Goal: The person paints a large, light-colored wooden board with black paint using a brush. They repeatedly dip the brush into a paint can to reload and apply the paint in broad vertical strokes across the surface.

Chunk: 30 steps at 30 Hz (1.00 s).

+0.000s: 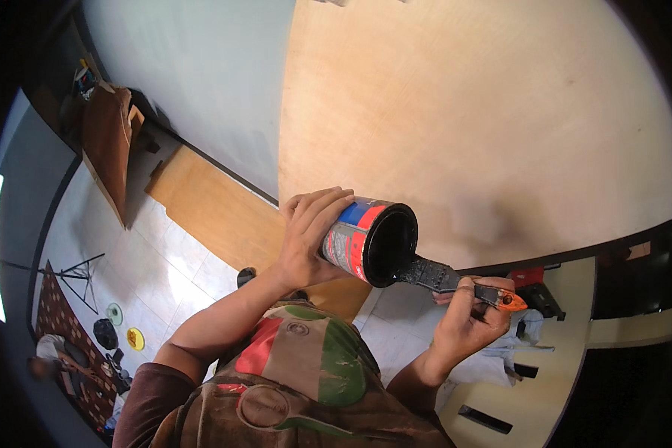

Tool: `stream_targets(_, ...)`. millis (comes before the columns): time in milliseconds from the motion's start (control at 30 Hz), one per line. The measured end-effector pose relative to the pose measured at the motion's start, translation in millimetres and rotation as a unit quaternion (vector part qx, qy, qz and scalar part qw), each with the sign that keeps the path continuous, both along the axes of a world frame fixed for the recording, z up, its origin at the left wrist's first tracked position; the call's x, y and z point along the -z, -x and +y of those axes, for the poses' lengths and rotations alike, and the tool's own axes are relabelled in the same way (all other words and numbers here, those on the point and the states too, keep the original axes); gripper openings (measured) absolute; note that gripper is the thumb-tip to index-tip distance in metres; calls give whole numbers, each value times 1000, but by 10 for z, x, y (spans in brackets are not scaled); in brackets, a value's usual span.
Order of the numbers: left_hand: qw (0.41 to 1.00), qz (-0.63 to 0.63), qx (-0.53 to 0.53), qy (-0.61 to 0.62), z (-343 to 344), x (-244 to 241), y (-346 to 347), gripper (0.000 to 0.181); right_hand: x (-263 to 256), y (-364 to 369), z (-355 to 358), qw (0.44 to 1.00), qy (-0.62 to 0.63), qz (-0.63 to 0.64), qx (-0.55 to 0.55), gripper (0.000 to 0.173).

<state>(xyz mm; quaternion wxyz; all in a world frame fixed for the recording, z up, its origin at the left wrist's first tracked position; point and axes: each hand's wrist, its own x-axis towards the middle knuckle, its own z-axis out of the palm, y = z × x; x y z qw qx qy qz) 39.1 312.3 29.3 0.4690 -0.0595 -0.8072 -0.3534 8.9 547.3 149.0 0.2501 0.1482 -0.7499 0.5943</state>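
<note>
My left hand (pixel 311 235) grips a metal paint can (pixel 358 238) from its left side. The can has a blue, red and grey label and is tilted with its mouth turned to the right. Black coats the inside and the rim. My right hand (pixel 470 319) holds a flat paintbrush (pixel 434 274) by its handle, which is smeared black and has an orange end with a hole. The brush's far end lies at the lower lip of the can; its tip is hidden inside. How much paint is in the can I cannot tell.
A large pale wood panel (pixel 453 123) stands before me, beside a grey-white surface (pixel 218 84). A brown board (pixel 109 140) leans at left. Plywood (pixel 218 207) lies on the tiled floor (pixel 168 252). Farther left are a tripod (pixel 78 274) and a person (pixel 56 358) on a patterned rug.
</note>
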Motion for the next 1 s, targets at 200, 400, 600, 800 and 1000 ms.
stream_targets(200,999,-27,8,-45,37,48,-82,114,-32,146,98,995,54,66,-45,7)
stream_targets(400,997,-68,10,-34,-60,29,-162,119,-60,45,48,975,4,54,-218,18)
stream_targets(600,994,-110,10,-14,-168,-52,-193,118,-193,153,45,911,-178,98,-358,22)
stream_targets(800,991,-136,12,-10,-224,-115,-217,117,-80,200,112,920,-99,85,-370,21)
stream_targets(1000,987,-155,19,-18,-297,-98,-182,118,383,329,299,925,109,35,-363,34)
